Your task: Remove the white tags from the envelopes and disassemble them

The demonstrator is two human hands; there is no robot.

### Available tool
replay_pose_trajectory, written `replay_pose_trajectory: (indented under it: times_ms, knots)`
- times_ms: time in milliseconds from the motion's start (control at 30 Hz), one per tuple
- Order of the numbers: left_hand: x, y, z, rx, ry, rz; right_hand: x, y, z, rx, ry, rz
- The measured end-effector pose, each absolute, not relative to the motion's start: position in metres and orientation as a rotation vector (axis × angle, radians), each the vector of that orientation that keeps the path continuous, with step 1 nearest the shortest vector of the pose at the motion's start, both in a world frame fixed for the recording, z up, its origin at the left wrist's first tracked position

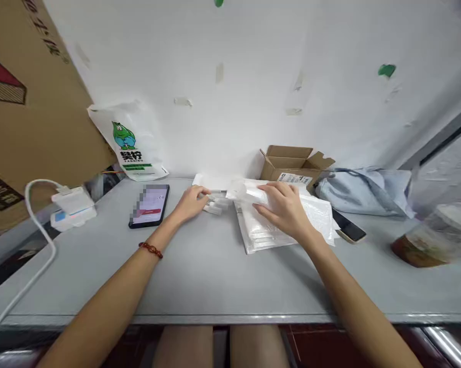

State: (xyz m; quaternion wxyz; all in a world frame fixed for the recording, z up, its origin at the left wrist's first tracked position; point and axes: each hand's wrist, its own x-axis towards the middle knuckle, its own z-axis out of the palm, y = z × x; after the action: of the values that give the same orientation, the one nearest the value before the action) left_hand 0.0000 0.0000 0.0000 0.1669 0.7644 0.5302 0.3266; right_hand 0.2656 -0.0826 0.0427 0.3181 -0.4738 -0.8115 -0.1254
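My left hand [192, 203] rests on the desk with its fingers curled together beside a few small clear and whitish pieces [216, 205]. What lies between those fingertips, if anything, is hidden. To the right, my right hand [286, 210] grips the top of a stack of white bubble mailers [271, 236], thumb and fingers around a fold of the upper mailer. The left end of that mailer is raised and crumpled. Behind both hands lies a flat white item [211, 182], partly covered by the mailers.
A phone with a lit screen [150, 205] lies left, near a white charger [74, 204] with cable. Behind stand a white printed bag [129, 140] and an opened cardboard box [290, 163]. Rightward are a dark phone [348, 226], a light-blue cloth bundle [364, 191] and a clear food container [425, 245].
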Motion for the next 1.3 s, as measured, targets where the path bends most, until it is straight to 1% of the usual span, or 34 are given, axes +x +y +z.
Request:
replay_pose_trajectory:
  times_ms: [133, 267, 367, 500, 667, 1000, 1167, 1300]
  knots:
    - [0.003, 0.001, -0.004, 2.216, 1.483, 0.933, 0.264, -0.082, 0.044, -1.235, -2.127, -0.330]
    - [0.004, 0.001, -0.004, 2.166, 1.445, 1.022, 0.263, -0.082, 0.045, -1.240, -2.121, -0.337]
    - [0.003, 0.000, 0.001, 1.989, 1.422, 1.165, 0.262, -0.082, 0.045, -1.255, -2.109, -0.339]
    - [-0.001, -0.005, 0.015, 1.596, 1.295, 1.417, 0.262, -0.081, 0.045, -1.301, -2.100, -0.342]
    - [-0.004, -0.019, 0.039, 1.395, 1.099, 1.558, 0.262, -0.081, 0.045, -1.356, -2.107, -0.300]
    - [0.008, -0.043, 0.058, 1.422, 0.913, 1.444, 0.260, -0.083, 0.047, -1.396, -2.129, -0.239]
    - [0.009, -0.044, 0.058, 1.506, 1.003, 1.360, 0.260, -0.085, 0.048, -1.428, -2.164, -0.226]
    - [0.010, -0.038, 0.052, 1.552, 1.117, 1.382, 0.259, -0.085, 0.049, -1.445, -2.197, -0.213]
